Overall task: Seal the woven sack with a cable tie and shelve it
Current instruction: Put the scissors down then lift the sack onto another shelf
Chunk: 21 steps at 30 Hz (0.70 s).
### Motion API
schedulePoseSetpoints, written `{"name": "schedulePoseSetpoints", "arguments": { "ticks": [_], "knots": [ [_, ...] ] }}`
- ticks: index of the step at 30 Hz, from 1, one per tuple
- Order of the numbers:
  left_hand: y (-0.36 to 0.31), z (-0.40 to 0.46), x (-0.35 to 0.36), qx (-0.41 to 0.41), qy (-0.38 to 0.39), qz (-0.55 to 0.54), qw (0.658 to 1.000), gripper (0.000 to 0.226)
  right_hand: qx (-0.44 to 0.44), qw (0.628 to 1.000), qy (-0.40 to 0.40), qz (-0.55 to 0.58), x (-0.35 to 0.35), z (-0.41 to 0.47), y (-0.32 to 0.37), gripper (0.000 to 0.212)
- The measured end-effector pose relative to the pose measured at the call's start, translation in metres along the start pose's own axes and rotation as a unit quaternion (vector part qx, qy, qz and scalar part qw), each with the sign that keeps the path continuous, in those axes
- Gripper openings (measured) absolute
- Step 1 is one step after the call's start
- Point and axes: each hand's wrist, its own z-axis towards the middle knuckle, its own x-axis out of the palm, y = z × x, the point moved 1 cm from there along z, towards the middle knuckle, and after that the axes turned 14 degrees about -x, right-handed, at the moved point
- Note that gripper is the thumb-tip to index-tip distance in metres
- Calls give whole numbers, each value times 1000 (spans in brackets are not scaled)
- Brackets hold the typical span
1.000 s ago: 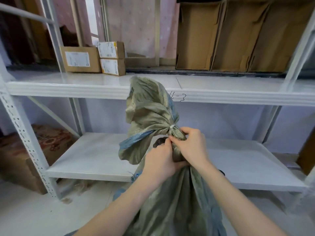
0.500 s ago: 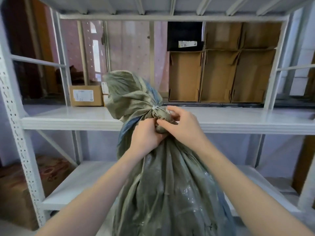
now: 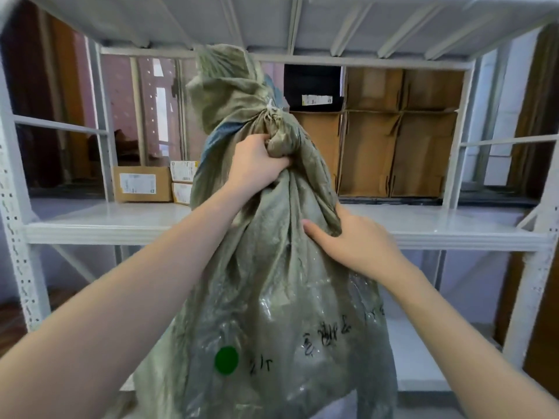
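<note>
In the head view, a big woven sack is held up in front of a white metal shelf. The sack is dull green and shiny, with a strip of blue near its neck. Its neck is bunched tight and closed by a thin white cable tie. Above the tie, the loose top of the sack is puffed out and crumpled. A round green sticker and some black handwriting are seen low on the front.

The sack is gripped just under the tie by the left hand, with the fingers curled tight into the cloth. The side of the sack is pinched lower down by the right hand, the thumb on the front and the fingers hidden behind a fold.

Small brown boxes with white labels are set on the shelf to the left. Tall open cardboard boxes are stood behind the shelf to the right, with a black box on top. Pink curtains are seen behind.
</note>
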Motion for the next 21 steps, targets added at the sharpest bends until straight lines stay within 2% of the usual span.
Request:
{"name": "schedulePoseSetpoints", "arguments": {
  "ticks": [3,4,8,13,17,21],
  "knots": [
    [-12,4,-3,2,10,-10,1000,19,49,977,12,207,-11,13,11,102],
    [-18,5,-3,8,21,-14,1000,18,57,968,15,245,-14,17,14,100],
    [-43,4,-4,43,64,3,997,29,33,981,12,189,-11,31,30,112],
    [-62,-1,-7,92,116,40,988,39,25,975,-144,168,-11,43,44,73],
    [-73,-4,-14,114,134,40,984,39,29,957,-263,119,-28,56,50,39],
    [-81,-1,-26,130,166,17,977,47,30,938,-333,89,-51,70,57,25]
  ]
}}
